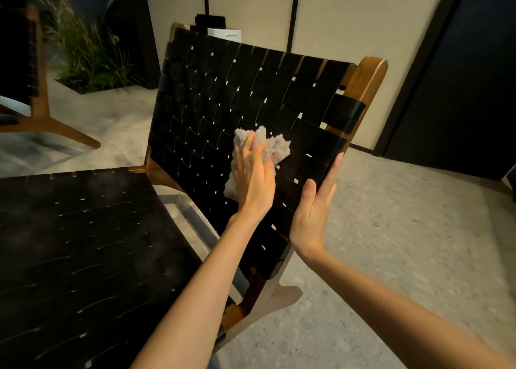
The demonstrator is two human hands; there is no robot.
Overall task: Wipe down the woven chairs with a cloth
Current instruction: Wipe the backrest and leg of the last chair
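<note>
The crumpled, fluffy pale grey cloth [275,148] lay against the backrest of the chair of black woven straps [223,89], in the lower right part of the weave and near its right edge. The left hand [255,178] pressed it flat there with straight, spread fingers, the nap bunching up past the fingertips and below the palm. The right hand [315,209] stood edge-on, fingers straight and together, held wide and gripping nothing, its fingertips touching the wrapped straps at the backrest's right edge. The broad smooth bands crossed in a basket pattern with small light gaps, looped round a rounded brown wooden frame [368,80]. The flat woven seat [83,243] spread to the lower left. Behind the backrest's top edge a white boxy object [226,34] showed, partly hidden. A second chair of the same make [25,61] stood at the far left, with a bed of tall thin grasses [89,53] beyond it. The speckled grey stone floor [391,229] met beige wall panels [349,13] and a dark panel [460,75] at the right.
</note>
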